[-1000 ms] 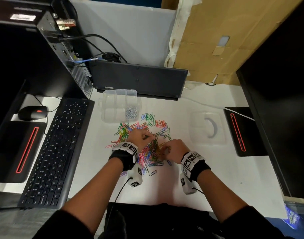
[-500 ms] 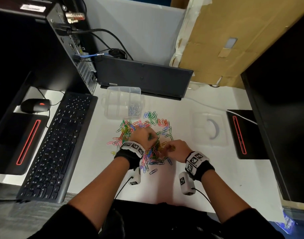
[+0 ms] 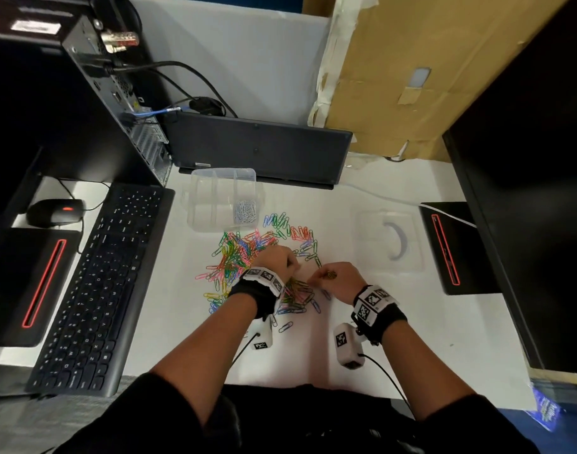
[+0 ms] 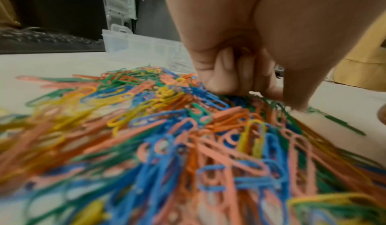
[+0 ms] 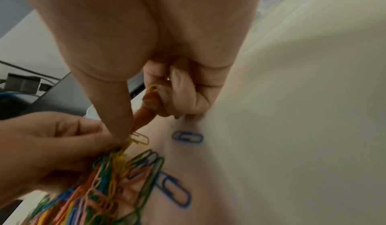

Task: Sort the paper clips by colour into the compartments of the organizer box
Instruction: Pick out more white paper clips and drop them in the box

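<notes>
White desk, hemmed in by a keyboard along its left edge and a dark laptop at the back. Near that back edge sits the clear organizer box, silver clips already in its near right compartment, the rest looking empty; I'd guess it's kept close so each drop is a short reach. Its lid lies toward the right edge. Mid-desk sprawls the paper clips: a tangled heap of blue, green, yellow, orange and pink. Both hands are down in it. The left hand has fingers curled, tips digging in; whether it holds any, I can't tell. The right hand has fingers curled around yellow clips, thumb picking at another, probably hoarding one colour before delivering.
</notes>
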Available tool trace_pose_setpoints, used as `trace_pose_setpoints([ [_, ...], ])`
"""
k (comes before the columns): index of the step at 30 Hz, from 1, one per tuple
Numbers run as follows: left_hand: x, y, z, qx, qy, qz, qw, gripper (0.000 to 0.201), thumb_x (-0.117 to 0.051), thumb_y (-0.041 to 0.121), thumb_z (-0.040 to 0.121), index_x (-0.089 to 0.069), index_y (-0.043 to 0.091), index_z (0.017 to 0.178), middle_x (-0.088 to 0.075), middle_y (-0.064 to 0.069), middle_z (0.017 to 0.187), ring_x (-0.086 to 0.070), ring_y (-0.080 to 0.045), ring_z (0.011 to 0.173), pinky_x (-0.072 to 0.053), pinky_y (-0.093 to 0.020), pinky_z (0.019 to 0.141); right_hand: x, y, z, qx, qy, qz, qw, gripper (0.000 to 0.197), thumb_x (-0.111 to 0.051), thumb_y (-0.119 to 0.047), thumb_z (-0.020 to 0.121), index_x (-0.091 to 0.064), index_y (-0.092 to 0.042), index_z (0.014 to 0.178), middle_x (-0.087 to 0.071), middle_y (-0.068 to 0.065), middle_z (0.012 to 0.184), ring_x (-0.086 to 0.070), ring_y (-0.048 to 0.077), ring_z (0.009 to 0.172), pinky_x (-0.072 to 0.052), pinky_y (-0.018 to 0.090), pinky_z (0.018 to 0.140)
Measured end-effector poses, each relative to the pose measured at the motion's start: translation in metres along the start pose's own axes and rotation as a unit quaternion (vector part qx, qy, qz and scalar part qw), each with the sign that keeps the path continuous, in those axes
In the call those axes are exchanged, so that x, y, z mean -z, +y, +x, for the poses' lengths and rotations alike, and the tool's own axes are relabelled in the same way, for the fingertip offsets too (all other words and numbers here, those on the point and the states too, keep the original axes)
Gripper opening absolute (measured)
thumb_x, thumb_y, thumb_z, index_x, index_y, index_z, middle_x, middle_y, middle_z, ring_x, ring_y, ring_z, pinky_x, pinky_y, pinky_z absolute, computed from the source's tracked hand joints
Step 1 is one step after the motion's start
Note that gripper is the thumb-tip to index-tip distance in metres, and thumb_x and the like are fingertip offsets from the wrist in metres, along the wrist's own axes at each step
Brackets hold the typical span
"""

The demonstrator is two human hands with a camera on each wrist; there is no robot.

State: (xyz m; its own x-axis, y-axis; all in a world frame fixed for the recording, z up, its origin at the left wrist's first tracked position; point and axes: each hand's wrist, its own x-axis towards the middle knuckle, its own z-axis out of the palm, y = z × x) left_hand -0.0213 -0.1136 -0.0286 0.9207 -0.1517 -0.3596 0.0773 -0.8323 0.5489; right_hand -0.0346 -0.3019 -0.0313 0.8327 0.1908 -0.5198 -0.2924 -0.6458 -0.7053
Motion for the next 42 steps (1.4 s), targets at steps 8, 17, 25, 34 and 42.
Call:
trace_pose_setpoints([
  [8,0.009,-0.024,-0.01,0.026,0.076,-0.232,0.969,0.029,-0.04,0.027,0.102,-0.043,0.01,0.08,-0.047,-0.007,0.074,-0.04,-0.017,0.069,-0.036,-0.031,0.067,-0.007,-0.012,0.0,-0.059,-0.072,0.262,0.96,0.004,-0.068,-0.006,0.088,-0.072,-0.007,0.091,-0.063,0.006,0.069,-0.055,0.017,0.063,-0.045,0.023,0.057],
  [17,0.012,-0.026,-0.025,0.125,-0.022,-0.477,0.869,0.027,-0.038,0.013,0.102,-0.064,0.019,0.108,-0.053,-0.005,0.066,-0.043,-0.014,0.054,-0.034,-0.024,0.051,-0.003,-0.03,-0.006,-0.13,-0.149,0.516,0.833,0.028,-0.054,-0.023,0.099,-0.067,0.001,0.104,-0.063,0.008,0.079,-0.06,0.018,0.069,-0.056,0.024,0.061],
  [25,0.015,-0.03,-0.035,0.067,0.05,-0.302,0.95,0.019,-0.06,0.033,0.093,-0.073,0.021,0.1,-0.062,0.011,0.072,-0.055,-0.01,0.065,-0.047,-0.025,0.061,-0.016,-0.027,0.006,-0.017,0.037,-0.051,0.998,0.019,-0.078,-0.034,0.079,-0.08,-0.019,0.09,-0.07,-0.007,0.08,-0.061,0.006,0.075,-0.046,0.018,0.075],
  [34,0.009,-0.033,-0.044,0.049,0.043,-0.027,0.998,0.017,-0.08,0.037,0.072,-0.068,0.029,0.08,-0.056,0.015,0.072,-0.051,-0.007,0.068,-0.04,-0.02,0.065,-0.035,-0.047,0.012,-0.022,0.035,-0.186,0.982,0.017,-0.078,-0.04,0.077,-0.081,-0.025,0.086,-0.076,-0.004,0.085,-0.071,0.015,0.082,-0.051,0.018,0.074],
  [42,0.019,-0.041,-0.046,0.054,0.068,-0.036,0.996,0.008,-0.071,0.025,0.08,-0.065,0.03,0.08,-0.065,0.012,0.076,-0.062,-0.01,0.074,-0.053,-0.023,0.071,-0.032,-0.036,0.015,0.003,-0.021,-0.148,0.989,0.024,-0.073,-0.034,0.081,-0.076,-0.013,0.07,-0.073,0.004,0.072,-0.068,0.02,0.072,-0.054,0.026,0.064],
])
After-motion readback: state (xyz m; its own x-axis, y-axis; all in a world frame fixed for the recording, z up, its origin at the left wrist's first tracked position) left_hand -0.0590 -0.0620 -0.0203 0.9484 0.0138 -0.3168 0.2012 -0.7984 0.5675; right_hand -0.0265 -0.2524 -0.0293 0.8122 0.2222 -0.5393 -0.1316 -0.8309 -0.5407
